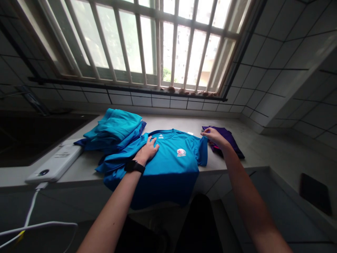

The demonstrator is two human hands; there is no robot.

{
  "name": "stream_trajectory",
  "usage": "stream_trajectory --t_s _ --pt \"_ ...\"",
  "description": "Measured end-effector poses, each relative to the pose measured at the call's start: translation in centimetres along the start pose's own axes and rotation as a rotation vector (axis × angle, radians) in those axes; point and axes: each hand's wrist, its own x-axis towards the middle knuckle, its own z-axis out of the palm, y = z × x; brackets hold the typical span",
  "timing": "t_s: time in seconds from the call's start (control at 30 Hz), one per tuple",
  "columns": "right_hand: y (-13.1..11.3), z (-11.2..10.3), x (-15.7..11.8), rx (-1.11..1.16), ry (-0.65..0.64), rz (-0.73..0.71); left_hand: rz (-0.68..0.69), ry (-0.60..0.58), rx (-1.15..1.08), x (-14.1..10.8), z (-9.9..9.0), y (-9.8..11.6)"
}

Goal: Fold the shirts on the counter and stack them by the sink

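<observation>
A: What's behind all this?
B: A barred window (147,45) full of daylight, white tiled walls (276,52), and below them a pale tabletop (168,123).
A: And the shirt?
B: A blue T-shirt (168,165) lies spread on the tabletop, a small logo on its chest, its lower part hanging past the near edge.
A: Hands?
B: The left hand (149,150), with a black watch (134,166) on its wrist, lies flat on the shirt, fingers spread open. The right hand (214,137) is at the far sleeve, fingers together. I can't tell if they're gripping it.
A: What's nearby?
B: Folded teal clothes (113,128) touch the shirt's collar side, a folded purple garment (226,140) lies beneath the right hand, and a white power bank (55,163) sits by the front edge. The tabletop runs on rightward to the tiled corner.
</observation>
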Motion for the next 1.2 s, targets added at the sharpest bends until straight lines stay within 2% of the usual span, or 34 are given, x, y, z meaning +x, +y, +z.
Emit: stream_trajectory --t_s 0.1,0.17,0.23,0.3,0.37,0.43,0.5,0.63,0.67,0.7,0.73,0.8,0.83,0.87,0.9,0.97,1.0,1.03,1.1,1.2 --pt "-1.5 1.4 -1.3 0.326 -0.253 -0.163 -0.001 0.002 -0.015 0.1 0.2 -0.2" --pt "-1.8 2.3 -2.1 0.417 -0.325 -0.286 0.002 -0.006 -0.024 0.2 0.4 -0.4" --pt "-1.4 2.9 -2.8 0.362 -0.229 -0.294 0.003 -0.020 -0.025 0.3 0.5 -0.4" --pt "-0.3 3.3 -3.6 0.174 -0.159 -0.251 0.008 -0.039 -0.023 0.4 0.6 -0.4" --pt "1.1 3.9 -4.8 -0.073 -0.229 -0.290 0.009 -0.054 -0.026 0.4 0.5 -0.4" --pt "2.3 4.8 -6.2 -0.273 -0.278 -0.389 -0.002 -0.064 -0.032 0.3 0.3 -0.2" --pt "2.9 6.0 -7.4 -0.373 -0.181 -0.432 -0.022 -0.073 -0.040 0.2 0.1 -0.1" --pt "2.3 8.0 -9.0 -0.305 0.130 -0.363 -0.033 -0.085 -0.041 -0.1 -0.1 0.2" --pt "1.9 8.3 -9.3 -0.235 0.130 -0.368 -0.033 -0.086 -0.038 -0.1 -0.2 0.3" --pt "1.6 8.4 -9.4 -0.153 0.063 -0.391 -0.033 -0.085 -0.035 -0.2 -0.3 0.3" --pt "1.4 8.3 -9.5 -0.066 -0.058 -0.425 -0.035 -0.084 -0.035 -0.3 -0.3 0.4" --pt "1.1 7.9 -9.1 0.075 -0.313 -0.484 -0.041 -0.086 -0.041 -0.5 -0.4 0.5" --pt "1.0 7.7 -8.6 0.102 -0.358 -0.495 -0.040 -0.084 -0.046 -0.6 -0.5 0.5" --pt "1.1 7.5 -7.8 0.092 -0.321 -0.495 -0.037 -0.081 -0.049 -0.7 -0.5 0.5" --pt "1.1 7.4 -6.8 0.045 -0.222 -0.491 -0.037 -0.080 -0.051 -0.7 -0.5 0.5" --pt "1.2 7.6 -4.5 -0.124 -0.024 -0.499 -0.035 -0.072 -0.050 -0.7 -0.5 0.5" --pt "1.2 8.0 -3.4 -0.223 0.014 -0.510 -0.032 -0.065 -0.050 -0.7 -0.4 0.4" --pt "1.2 8.5 -2.4 -0.321 0.004 -0.518 -0.030 -0.056 -0.050 -0.6 -0.3 0.3" --pt "1.1 9.8 -0.8 -0.506 -0.103 -0.502 -0.021 -0.029 -0.050 -0.5 -0.1 0.1" --pt "1.1 11.8 0.3 -0.721 -0.214 -0.407 -0.003 0.029 -0.043 -0.4 0.0 0.1"
